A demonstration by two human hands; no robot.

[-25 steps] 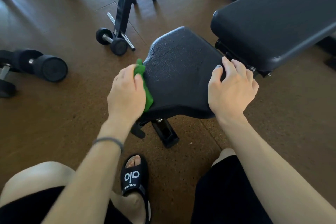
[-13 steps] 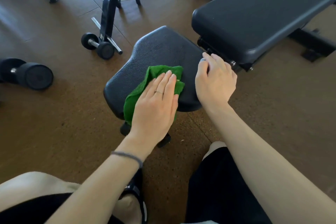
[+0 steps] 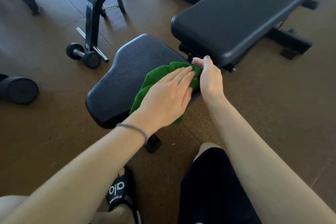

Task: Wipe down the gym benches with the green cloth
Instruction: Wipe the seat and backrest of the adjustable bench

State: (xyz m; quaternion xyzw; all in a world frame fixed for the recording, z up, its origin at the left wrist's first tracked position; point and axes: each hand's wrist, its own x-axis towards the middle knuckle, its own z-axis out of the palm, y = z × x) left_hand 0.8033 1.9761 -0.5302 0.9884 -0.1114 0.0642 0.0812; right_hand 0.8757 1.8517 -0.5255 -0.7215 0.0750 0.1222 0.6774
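Nearest the camera, a black slide sandal [image 3: 119, 195] with white lettering sits on the brown floor [image 3: 45, 132], beside black shorts [image 3: 212, 187] at the lower right. From there both bare forearms reach forward to the gym bench. The left wrist carries a thin dark band [image 3: 135, 129]. The left hand [image 3: 167, 96] lies flat, palm down, with its fingers straight and together, pressing the green cloth [image 3: 145, 92] onto the right part of the seat pad [image 3: 127, 74]. The cloth is bunched under the palm; its near edge hangs over the front rim of the pad, and its far edge reaches toward the gap between the seat and the back pad. The right hand [image 3: 209, 76] stands on its edge just beside the cloth at the right end of the seat, thumb up, with its fingers curled down around the pad's edge next to the hinge; how firmly it grips I cannot tell, since the fingertips are hidden. Beyond the hands, the long back pad [image 3: 245, 12] stretches away to the upper right on its black frame. To the left of the seat a small dumbbell [image 3: 83, 54] lies at the foot of a curved black stand [image 3: 94, 9], and a larger dumbbell [image 3: 20, 90] rests at the left border. Another small dumbbell [image 3: 113, 6] lies farther back behind the stand.
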